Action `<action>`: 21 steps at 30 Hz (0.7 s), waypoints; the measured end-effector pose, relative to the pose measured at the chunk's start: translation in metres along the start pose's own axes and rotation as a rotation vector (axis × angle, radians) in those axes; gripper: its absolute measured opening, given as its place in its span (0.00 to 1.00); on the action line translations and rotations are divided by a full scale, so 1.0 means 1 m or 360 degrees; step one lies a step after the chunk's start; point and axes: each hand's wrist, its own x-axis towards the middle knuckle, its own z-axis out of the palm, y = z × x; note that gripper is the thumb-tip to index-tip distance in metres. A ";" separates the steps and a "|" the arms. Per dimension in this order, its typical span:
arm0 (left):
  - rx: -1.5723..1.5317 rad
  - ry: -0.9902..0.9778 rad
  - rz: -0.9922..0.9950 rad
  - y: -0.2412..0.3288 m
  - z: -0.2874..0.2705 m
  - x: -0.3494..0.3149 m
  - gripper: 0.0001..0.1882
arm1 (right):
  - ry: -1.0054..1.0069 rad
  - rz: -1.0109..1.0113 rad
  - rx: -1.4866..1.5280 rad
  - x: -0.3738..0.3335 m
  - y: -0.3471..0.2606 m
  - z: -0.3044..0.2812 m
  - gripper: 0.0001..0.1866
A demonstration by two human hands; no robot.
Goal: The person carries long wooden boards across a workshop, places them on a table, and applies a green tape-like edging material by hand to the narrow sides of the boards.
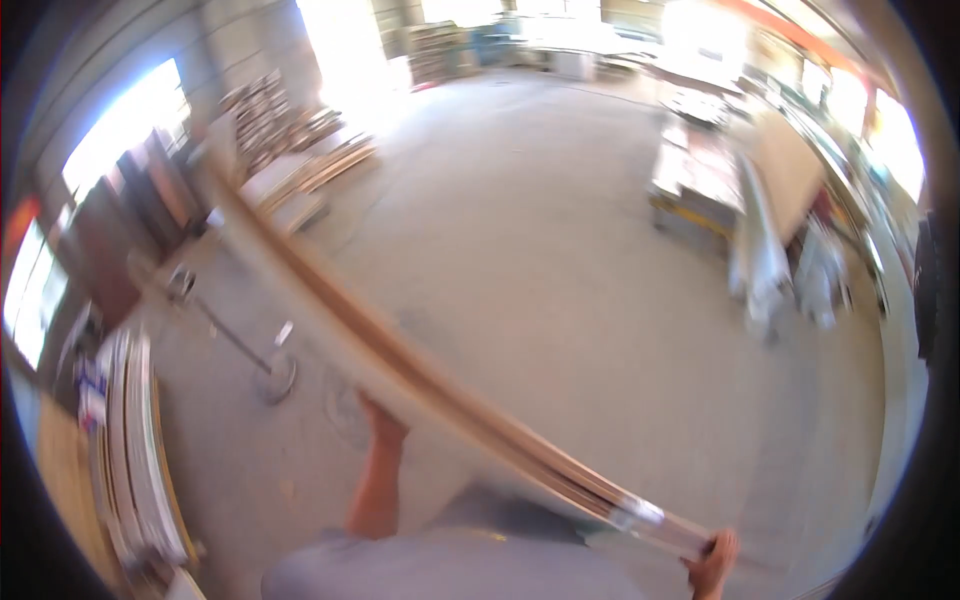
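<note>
Boards (400,365), long and bundled, slant across the head view: apparently already lifted off the floor (560,260), not yet laid down. The right hand (713,562) grips their near end; the left hand (384,418) meets their edge (blurred; its grip I cannot tell).

Long brown boards (450,412) (probably wooden), stacked together, held aslant

Here's the bundle (350,316) cutting across, far left to near right!
Left hand (385,422) sits beneath it, right hand (712,565) at its near end; stacked strips (125,440) lie left, panels (105,245) beyond them, a loaded stand (693,165) off right.
</note>
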 end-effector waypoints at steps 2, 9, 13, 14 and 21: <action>-0.0582 -0.0105 -0.0579 -0.065 0.083 0.084 0.41 | 0.0150 -0.0251 -0.0040 0.054 0.057 0.031 0.36; -0.0687 -0.0169 -0.0941 -0.302 0.231 0.333 0.45 | -0.0148 0.0218 -0.0450 0.214 -0.019 0.066 0.33; -0.0829 -0.0388 -0.1186 -0.439 0.293 0.472 0.47 | 0.0119 0.0397 -0.0761 0.328 -0.056 0.115 0.38; -0.0806 -0.0426 -0.1215 -0.471 0.309 0.510 0.47 | 0.0135 0.0446 -0.0751 0.362 -0.060 0.135 0.38; -0.0471 -0.0644 -0.1330 -0.680 0.466 0.741 0.50 | -0.0039 0.0829 -0.0930 0.616 -0.019 0.281 0.42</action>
